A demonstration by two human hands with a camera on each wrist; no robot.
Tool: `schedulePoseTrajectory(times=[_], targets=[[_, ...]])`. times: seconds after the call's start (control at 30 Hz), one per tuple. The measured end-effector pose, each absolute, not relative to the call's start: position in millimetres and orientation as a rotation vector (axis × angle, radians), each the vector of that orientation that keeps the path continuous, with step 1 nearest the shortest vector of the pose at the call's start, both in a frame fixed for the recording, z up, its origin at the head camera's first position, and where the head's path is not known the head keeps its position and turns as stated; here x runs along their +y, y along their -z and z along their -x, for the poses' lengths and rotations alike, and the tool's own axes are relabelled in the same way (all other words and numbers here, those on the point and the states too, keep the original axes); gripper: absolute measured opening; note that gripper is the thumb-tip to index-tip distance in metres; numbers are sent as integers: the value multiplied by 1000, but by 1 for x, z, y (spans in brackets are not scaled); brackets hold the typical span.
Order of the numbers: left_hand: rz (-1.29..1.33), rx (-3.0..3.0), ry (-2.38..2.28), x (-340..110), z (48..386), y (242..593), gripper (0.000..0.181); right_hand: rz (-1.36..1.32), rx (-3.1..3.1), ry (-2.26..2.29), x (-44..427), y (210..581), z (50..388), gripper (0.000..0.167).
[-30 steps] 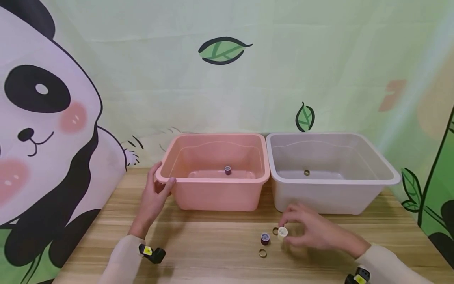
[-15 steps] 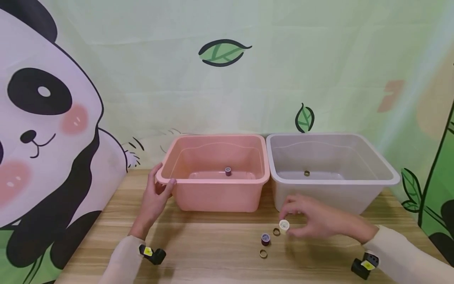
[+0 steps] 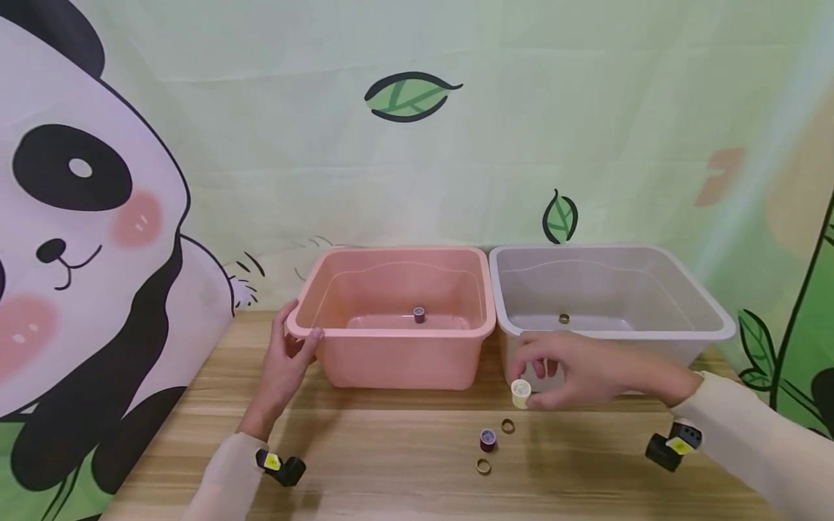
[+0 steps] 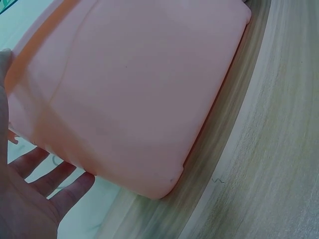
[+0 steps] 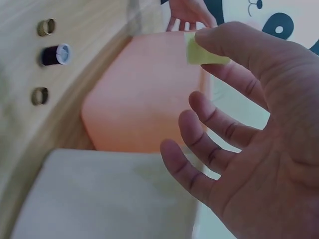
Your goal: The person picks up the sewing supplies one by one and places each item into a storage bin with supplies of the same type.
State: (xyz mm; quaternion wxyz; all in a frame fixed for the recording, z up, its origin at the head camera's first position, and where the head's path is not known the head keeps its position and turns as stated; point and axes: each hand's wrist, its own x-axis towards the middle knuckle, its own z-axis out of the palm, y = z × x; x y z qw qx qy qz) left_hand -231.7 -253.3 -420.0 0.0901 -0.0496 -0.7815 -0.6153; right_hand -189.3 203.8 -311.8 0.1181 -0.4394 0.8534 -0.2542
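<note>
Saw a panda-printed backdrop (image 3: 495, 166) behind a wooden table (image 3: 378, 463), both cut off at the frame edges. Found the grey bin (image 3: 677, 335) unmoved since a second earlier, but partly covered along its front wall by the right hand (image 3: 580, 365). Found the pink bin (image 3: 404, 362) just beside it, also unmoved. Noted the left hand (image 3: 289, 362) at the pink bin's near left corner as before, gripping it between a thumb on the front rim and fingers along the side. Lost part of those fingers behind the bin in the head view, and much of the thumb past the edge in the left wrist view. Noted the right hand pinching the white cylinder (image 3: 520, 393) between thumb and forefinger, with the other fingers loosely bent. Found this cylinder clear of the table, higher and nearer the grey bin than a second earlier. Could not make out its inside. Saw a dark cylinder (image 3: 487, 440) upright on the table and a purple cylinder (image 3: 419, 315) inside the pink bin. Saw the far ring (image 3: 508, 426), uncovered since then, the near ring (image 3: 483, 467), and a third ring (image 3: 563, 318) inside the grey bin, too small for detail.
</note>
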Motion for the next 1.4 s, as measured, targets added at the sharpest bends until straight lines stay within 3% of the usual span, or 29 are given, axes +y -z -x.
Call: schedulePoseTrajectory(times=[0.87,1.4], targets=[[140,-2279,1861,-251,233,423,73,1182,2470,644,176,243,252,20],[109,-2295,1826,-251,232,423,74,1189,2517,637,142,228,299,17]])
